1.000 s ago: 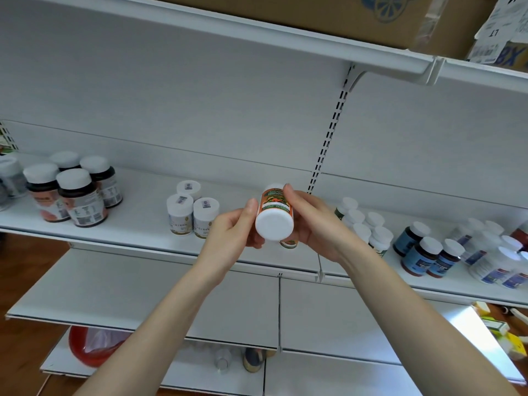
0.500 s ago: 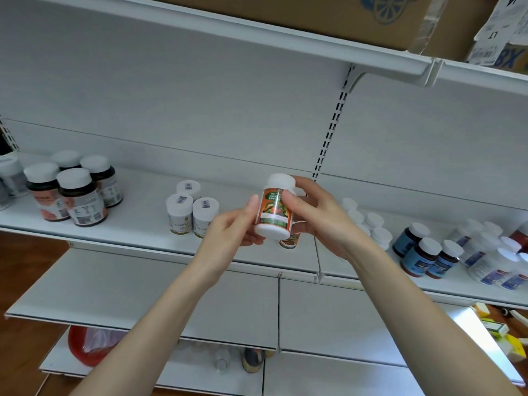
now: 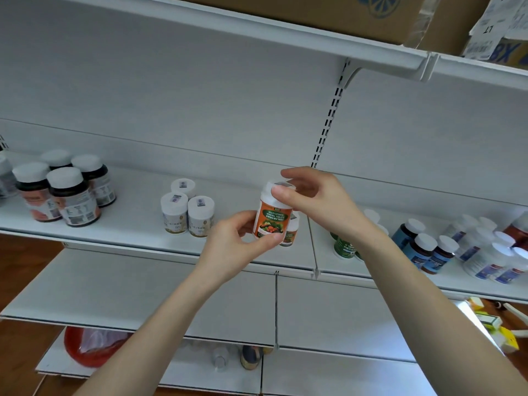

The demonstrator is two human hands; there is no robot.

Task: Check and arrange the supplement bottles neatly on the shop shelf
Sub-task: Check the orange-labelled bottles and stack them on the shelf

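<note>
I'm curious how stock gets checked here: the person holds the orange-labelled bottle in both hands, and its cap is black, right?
Not quite. The head view shows the cap is white, not black. The rest stands: the left hand and the right hand both hold the orange-labelled bottle.

You are holding both arms stretched forward. Your left hand [image 3: 237,241] is curling thumb and fingers round the bottle [image 3: 273,220] from below, and your right hand [image 3: 314,198] is pinching its cap from above.
</note>
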